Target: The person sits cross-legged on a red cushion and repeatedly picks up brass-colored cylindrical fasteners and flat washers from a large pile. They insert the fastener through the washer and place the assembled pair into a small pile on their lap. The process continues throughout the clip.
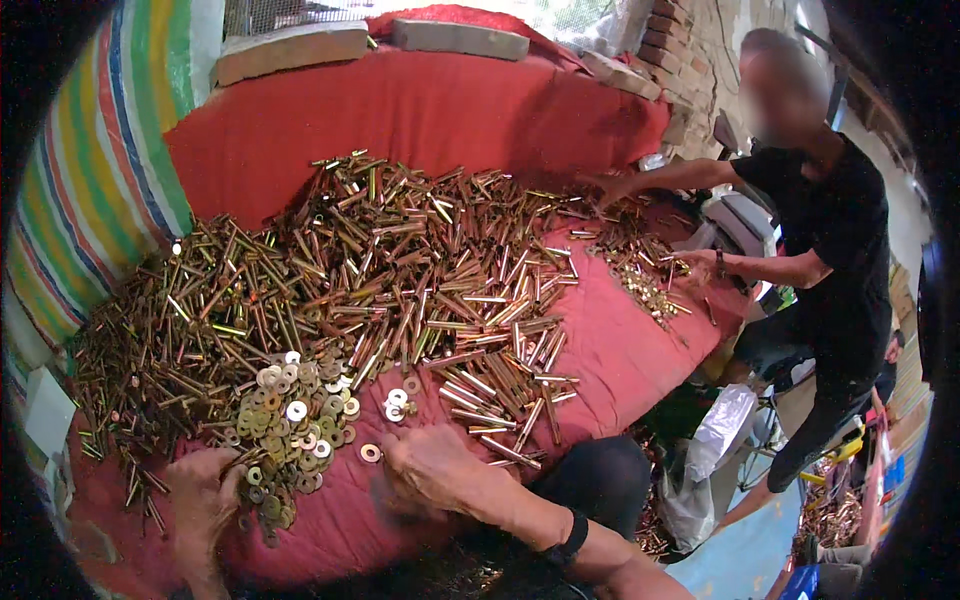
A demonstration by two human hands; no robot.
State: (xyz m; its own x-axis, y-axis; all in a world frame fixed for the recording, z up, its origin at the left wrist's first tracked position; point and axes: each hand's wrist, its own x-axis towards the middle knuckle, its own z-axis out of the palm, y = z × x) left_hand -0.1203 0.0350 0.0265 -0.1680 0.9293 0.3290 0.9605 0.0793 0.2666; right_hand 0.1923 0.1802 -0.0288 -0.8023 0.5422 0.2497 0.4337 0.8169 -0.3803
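A big heap of long brass-coloured bolts [400, 270] covers a table draped in red cloth [620, 350]. In front of it lies a smaller pile of flat washers [295, 420], brass and silvery. My left hand [200, 495] rests at the near left edge of the washer pile, fingers curled among washers and bolts. My right hand [430, 470] lies knuckles-up on the cloth just right of the washers, fingers bent down; what is under them is hidden. A single washer [371, 453] sits between my hands.
Another person in a black shirt [840, 250] stands at the right, one hand [608, 186] on the heap's far side, the other [700, 265] near a small bolt pile. Bricks [290, 48] weigh down the cloth at the back. A striped tarp [100, 170] hangs left. A plastic bag [715, 440] sits right.
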